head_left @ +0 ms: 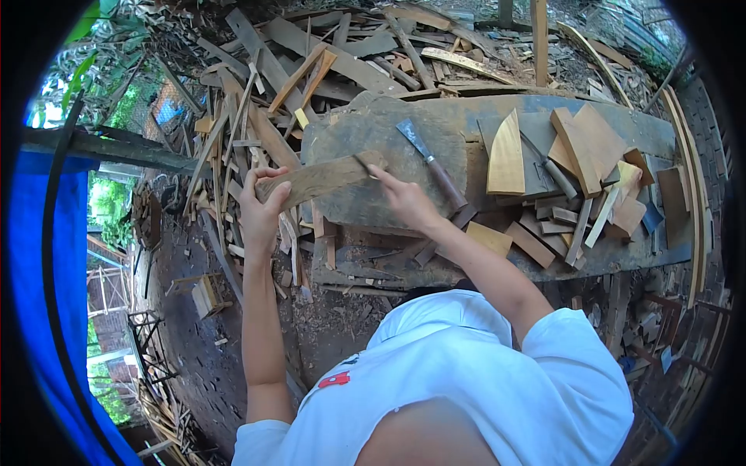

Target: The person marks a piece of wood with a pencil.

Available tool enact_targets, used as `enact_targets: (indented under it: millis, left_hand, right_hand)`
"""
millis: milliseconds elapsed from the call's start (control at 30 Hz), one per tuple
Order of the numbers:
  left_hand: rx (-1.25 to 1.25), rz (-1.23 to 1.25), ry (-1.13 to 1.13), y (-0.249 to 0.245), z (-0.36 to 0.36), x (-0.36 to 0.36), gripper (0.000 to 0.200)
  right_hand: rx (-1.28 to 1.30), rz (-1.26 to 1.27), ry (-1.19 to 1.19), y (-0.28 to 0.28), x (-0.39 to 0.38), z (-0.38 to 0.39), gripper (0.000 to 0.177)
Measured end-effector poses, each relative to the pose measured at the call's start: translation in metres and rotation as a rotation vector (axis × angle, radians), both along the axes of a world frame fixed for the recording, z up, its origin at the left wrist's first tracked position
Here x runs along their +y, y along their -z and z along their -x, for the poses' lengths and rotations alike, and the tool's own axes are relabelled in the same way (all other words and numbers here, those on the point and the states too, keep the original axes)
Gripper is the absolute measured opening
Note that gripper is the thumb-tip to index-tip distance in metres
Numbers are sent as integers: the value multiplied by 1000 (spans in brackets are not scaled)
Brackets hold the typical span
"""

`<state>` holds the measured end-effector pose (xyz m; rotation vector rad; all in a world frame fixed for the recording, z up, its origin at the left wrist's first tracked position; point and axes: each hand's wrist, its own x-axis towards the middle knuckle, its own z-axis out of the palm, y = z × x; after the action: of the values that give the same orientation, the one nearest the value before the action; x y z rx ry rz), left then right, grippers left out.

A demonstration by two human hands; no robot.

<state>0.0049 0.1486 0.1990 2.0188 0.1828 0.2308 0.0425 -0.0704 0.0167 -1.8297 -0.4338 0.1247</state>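
My left hand point(266, 193) grips the left end of a short wooden board point(322, 179), its thumb on the near face and fingers over the top edge. The board is held above the worktable, slanting slightly up to the right. At its right end my right hand point(404, 198) is closed on a thin dark stick point(362, 165) lying against the board; its exact kind is too small to tell. A chisel point(432, 161) with a wide metal blade and brown handle lies just beyond my right hand, touched by neither hand.
The worn worktable point(342, 128) carries a pointed pale wood piece point(506, 159), another handled tool point(550, 169) and several wood blocks point(579, 151) on the right. Scrap wood point(272, 70) is heaped behind and left. A blue tarp point(48, 256) hangs at far left.
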Motion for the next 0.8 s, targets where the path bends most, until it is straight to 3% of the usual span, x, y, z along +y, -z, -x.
enact_targets:
  millis: [67, 100, 200, 267, 467, 533, 600, 700, 800]
  left_hand:
    - [4, 26, -29, 1, 2, 3, 20]
    - [17, 52, -47, 2, 3, 3, 20]
    - [14, 47, -41, 2, 3, 0, 21]
    - [7, 18, -27, -2, 1, -6, 21]
    - [-37, 40, -109, 7, 6, -1, 21]
    - [-70, 72, -141, 9, 8, -9, 20]
    - [-129, 8, -160, 6, 9, -18, 20]
    - [-82, 16, -171, -2, 8, -31, 20]
    - [-38, 4, -179, -7, 1, -32, 21]
  right_hand:
    - [138, 241, -1, 16, -22, 5, 46]
    - [137, 244, -6, 15, -18, 3, 46]
    - [74, 110, 86, -12, 7, 2, 46]
    - [31, 33, 0, -39, 18, -2, 45]
    - [96, 183, 77, 18, -21, 6, 44]
    - [90, 178, 99, 17, -29, 12, 44]
    - [33, -26, 151, 9, -39, 14, 45]
    - [69, 19, 304, -24, -61, 17, 46]
    - [119, -73, 410, -14, -86, 15, 46]
